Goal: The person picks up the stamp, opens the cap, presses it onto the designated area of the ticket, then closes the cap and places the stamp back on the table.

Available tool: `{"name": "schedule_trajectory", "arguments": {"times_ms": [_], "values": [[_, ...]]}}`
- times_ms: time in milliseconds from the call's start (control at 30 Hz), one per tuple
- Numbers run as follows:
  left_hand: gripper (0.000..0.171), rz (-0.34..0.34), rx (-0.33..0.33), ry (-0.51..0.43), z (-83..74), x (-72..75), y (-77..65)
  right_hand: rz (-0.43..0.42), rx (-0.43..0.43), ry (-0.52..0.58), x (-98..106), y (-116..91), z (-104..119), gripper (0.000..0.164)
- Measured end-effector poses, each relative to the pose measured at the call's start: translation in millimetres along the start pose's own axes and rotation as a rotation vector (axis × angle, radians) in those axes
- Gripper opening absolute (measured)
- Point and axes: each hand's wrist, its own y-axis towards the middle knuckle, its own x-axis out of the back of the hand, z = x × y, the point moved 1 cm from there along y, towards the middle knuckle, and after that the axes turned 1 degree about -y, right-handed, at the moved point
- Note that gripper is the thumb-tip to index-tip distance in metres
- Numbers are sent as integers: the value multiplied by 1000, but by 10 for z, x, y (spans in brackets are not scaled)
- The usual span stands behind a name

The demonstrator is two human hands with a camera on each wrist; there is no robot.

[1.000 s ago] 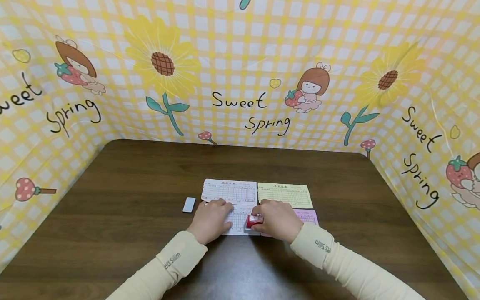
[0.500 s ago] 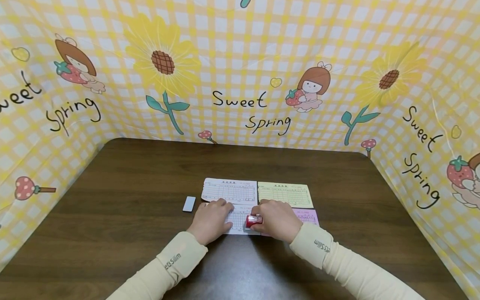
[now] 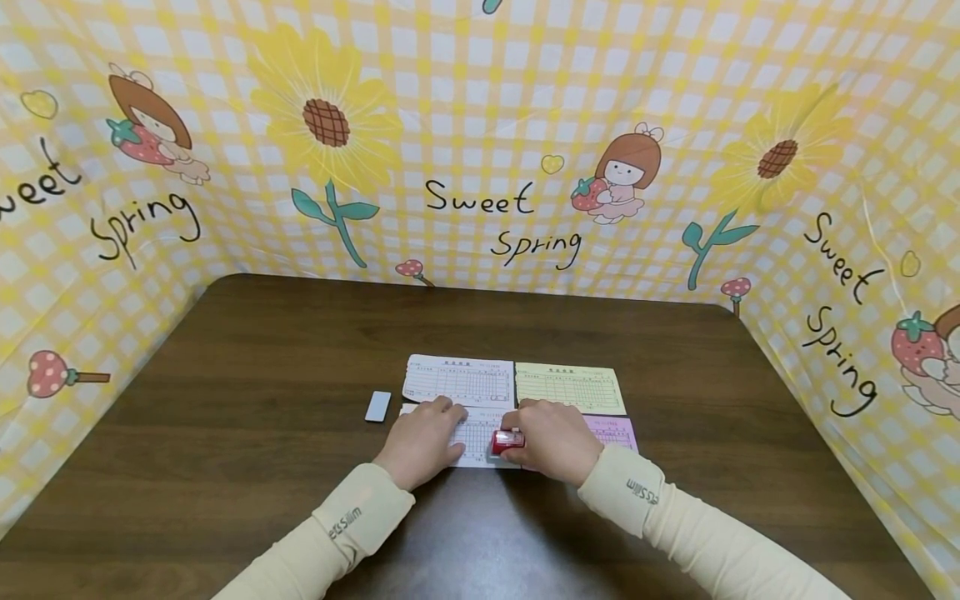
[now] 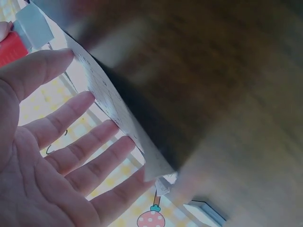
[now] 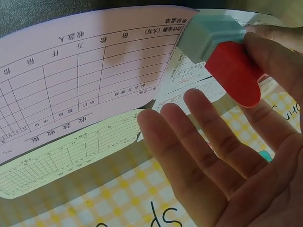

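My right hand [image 3: 558, 437] pinches a red-and-grey hand stamp [image 3: 508, 442] between thumb and fingers. The stamp stands at the right end of the near white receipt slip [image 3: 474, 456]. In the right wrist view its red handle [image 5: 234, 73] and pale grey base [image 5: 210, 35] show, the base against the paper; the other fingers are spread and hold nothing. My left hand [image 3: 422, 442] rests on the left part of the same slip, fingertips on the paper. The left wrist view shows those fingers [image 4: 78, 101] spread and fairly straight, partly covering the slip.
Behind lie another white slip [image 3: 459, 380] and a yellow slip [image 3: 570, 388]. A pink slip [image 3: 617, 433] is partly hidden by the right hand. Left of the slips sits a small pale rectangular block [image 3: 378, 407]. The brown table [image 3: 300, 333] backs onto a checked cloth [image 3: 465, 108].
Both hands stay almost in place. Less of the stamp's grey base shows below the red handle than a second ago, as the handle sits slightly lower. The slips have not moved on the table.
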Motion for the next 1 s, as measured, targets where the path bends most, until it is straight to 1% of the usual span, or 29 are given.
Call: {"name": "schedule_trajectory", "arguments": {"times_ms": [167, 400, 567, 733, 833, 1000], "values": [[35, 7, 1, -14, 5, -8, 9, -6, -9, -1, -5, 1, 4, 30], [35, 8, -4, -26, 8, -13, 4, -39, 7, -14, -18, -2, 14, 26], [35, 3, -9, -44, 7, -14, 6, -54, 5, 4, -25, -5, 10, 25], [34, -11, -23, -52, 0, -16, 17, -113, 37, 6, -49, -25, 14, 19], [35, -11, -20, -45, -4, -12, 17, -149, 58, -14, -64, -26, 32, 20], [35, 0, -15, -31, -1, -15, 18, -156, 61, -44, -57, -17, 64, 21]]}}
